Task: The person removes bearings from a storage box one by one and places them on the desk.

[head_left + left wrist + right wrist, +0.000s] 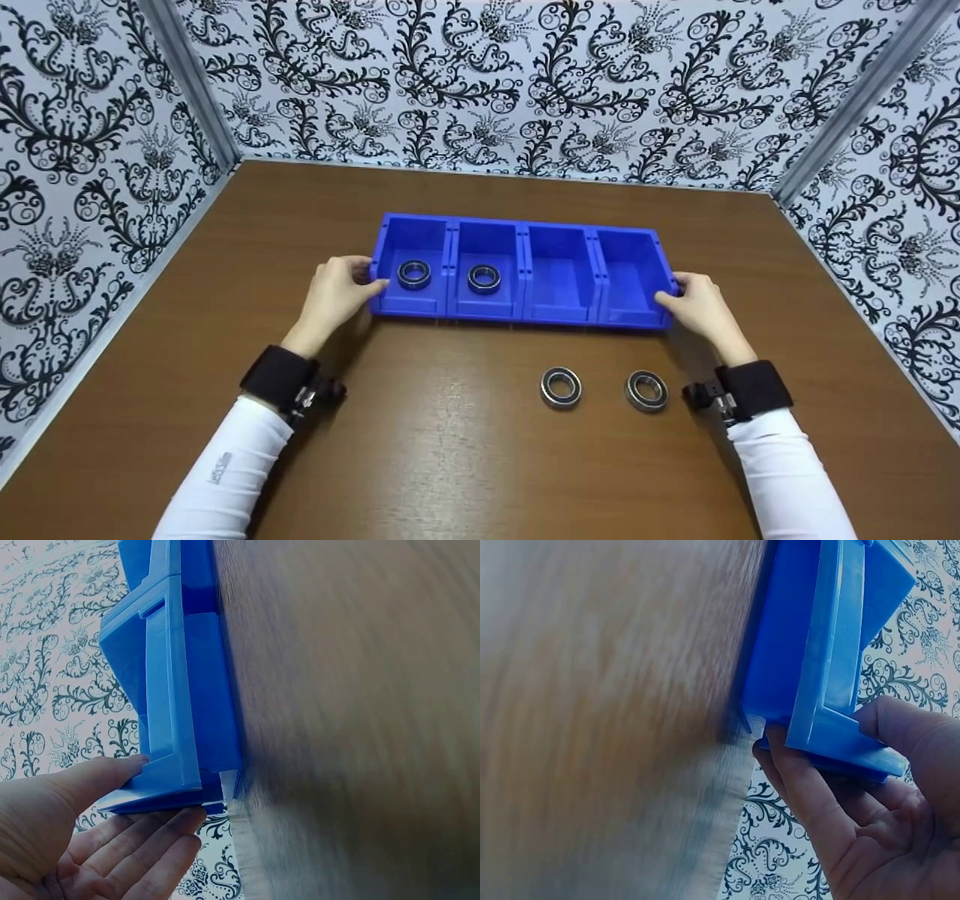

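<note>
On the table [442, 465] a bin [562, 313] of four compartments runs from left to right, with the left hand [334, 295] at its left end, the right hand [699, 306] at its right end, and each thumb over the rim. One ring [402, 276] lies in the leftmost compartment and a second ring [472, 280] in the next one to its right; before the bin, on the tabletop, a third ring [546, 388] lies in front of the third compartment, and a fourth ring [631, 391] to its right, in front of the rightmost. Behind the table stands a back wall [480, 90], with a left wall [82, 187] and a right wall [911, 225] at its sides.
</note>
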The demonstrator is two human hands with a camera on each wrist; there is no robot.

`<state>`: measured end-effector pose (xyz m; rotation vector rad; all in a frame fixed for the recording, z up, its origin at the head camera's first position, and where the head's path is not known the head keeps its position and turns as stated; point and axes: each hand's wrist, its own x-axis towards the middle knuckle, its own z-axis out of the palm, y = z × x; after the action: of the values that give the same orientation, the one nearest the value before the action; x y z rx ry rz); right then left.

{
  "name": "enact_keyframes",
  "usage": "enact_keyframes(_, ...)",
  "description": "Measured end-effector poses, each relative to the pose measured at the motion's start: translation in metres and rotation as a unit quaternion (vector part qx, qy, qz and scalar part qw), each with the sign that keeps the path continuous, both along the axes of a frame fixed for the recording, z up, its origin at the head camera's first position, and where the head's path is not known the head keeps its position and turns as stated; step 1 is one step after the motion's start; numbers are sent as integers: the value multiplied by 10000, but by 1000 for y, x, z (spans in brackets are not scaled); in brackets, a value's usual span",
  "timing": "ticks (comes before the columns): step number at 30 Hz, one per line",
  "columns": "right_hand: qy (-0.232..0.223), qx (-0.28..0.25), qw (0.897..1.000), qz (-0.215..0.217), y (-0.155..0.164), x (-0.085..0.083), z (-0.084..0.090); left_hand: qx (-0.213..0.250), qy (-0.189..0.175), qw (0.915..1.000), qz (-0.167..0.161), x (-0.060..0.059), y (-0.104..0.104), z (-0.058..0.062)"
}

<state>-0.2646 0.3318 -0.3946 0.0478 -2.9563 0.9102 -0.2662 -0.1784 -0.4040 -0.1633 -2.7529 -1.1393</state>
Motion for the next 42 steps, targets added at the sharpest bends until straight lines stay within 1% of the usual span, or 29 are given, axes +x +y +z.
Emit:
enact_keyframes(4,-13,-17,10000,12,2,0,0,-26,2,10000,-32,0,1,0)
enact_keyframes(17,-134,-98,9999,42,0,-1,-1,-9,-105,9999,9,0,-1,-1)
enact_keyframes(26,-151,-41,9999,27,0,1,2,-71,-150,9998,-80,1,-1,2)
enact_keyframes(32,-170,-44,9998,27,0,0,2,-135,-208,9997,-78,4,-2,5)
enact_keyframes(42,-154,-25,9999,45,0,0,2,-205,-165,9996,-90,9,-2,10)
